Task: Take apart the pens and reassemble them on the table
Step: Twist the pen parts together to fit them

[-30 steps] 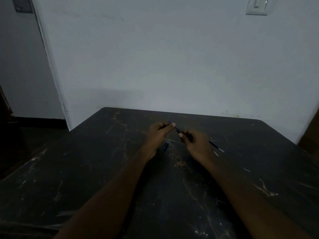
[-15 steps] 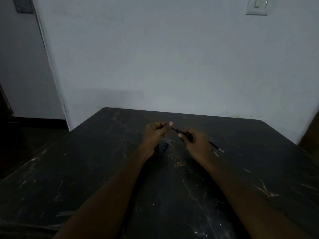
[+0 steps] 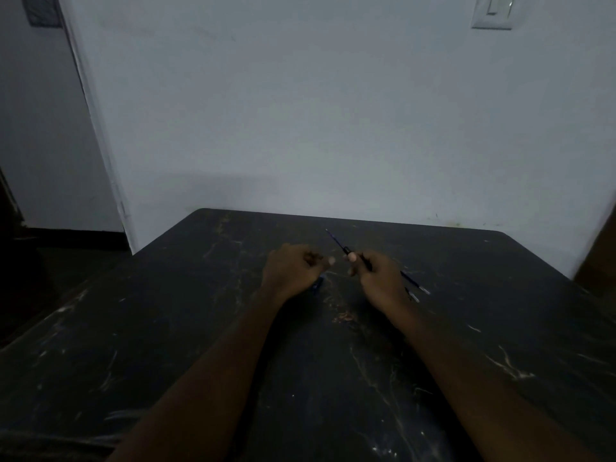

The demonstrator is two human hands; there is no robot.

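Item: pen (image 3: 358, 258), held above the dark scratched table (image 3: 166, 361), near its middle toward the far edge.

Right hand (image 3: 378, 278): fingers closed around the pen barrel; a thin refill tip sticks out past the thumb, pointing away and to the left. The barrel's rear end shows behind the hand, toward the table's right side.

Left hand (image 3: 293, 270): curled into a loose fist just left of the pen, not touching it. Whether it pinches a small part cannot be told in this dim light.

Loose parts: a small blue piece (image 3: 317, 284) lies on the table under the left hand; another slim piece (image 3: 412, 295) lies just right of the right hand.

Progress, as judged: disassembly of one pen is under way; reassembly remains.

Clearance: the table around the pen is otherwise bare, edges well away on all sides; wall (image 3: 333, 128) stands behind the far edge.
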